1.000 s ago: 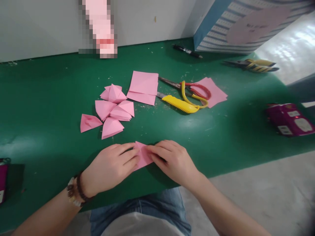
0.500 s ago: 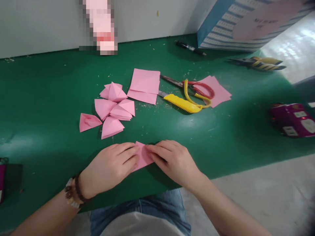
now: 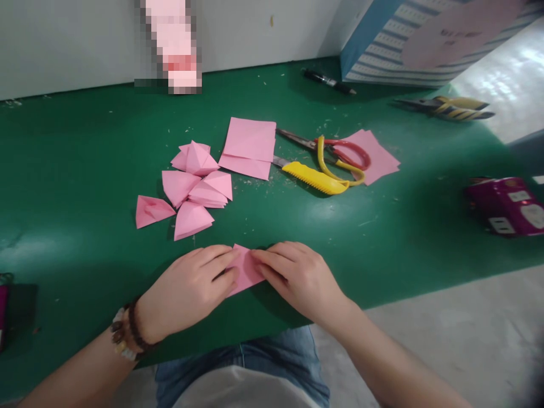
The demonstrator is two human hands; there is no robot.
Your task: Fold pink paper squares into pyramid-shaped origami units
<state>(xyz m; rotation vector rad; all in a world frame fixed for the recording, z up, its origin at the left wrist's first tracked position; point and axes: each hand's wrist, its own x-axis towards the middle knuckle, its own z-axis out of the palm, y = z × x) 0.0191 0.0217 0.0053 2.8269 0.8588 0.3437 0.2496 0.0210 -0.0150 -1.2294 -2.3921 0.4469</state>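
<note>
A pink paper piece lies near the table's front edge, between my two hands. My left hand has its fingers closed on the paper's left side, their tips partly covering it. On the right side, my right hand pinches the paper with its fingertips. Several folded pink papers sit in a loose cluster beyond my left hand. Behind my hands are square pink sheets, touched by the tips of the red-handled scissors and the yellow-handled scissors. More pink sheets lie partly under the handles.
The green table carries a black pen, yellow-and-black pliers and a purple box at the right. A striped box stands at the back right. Another purple object shows at the left edge.
</note>
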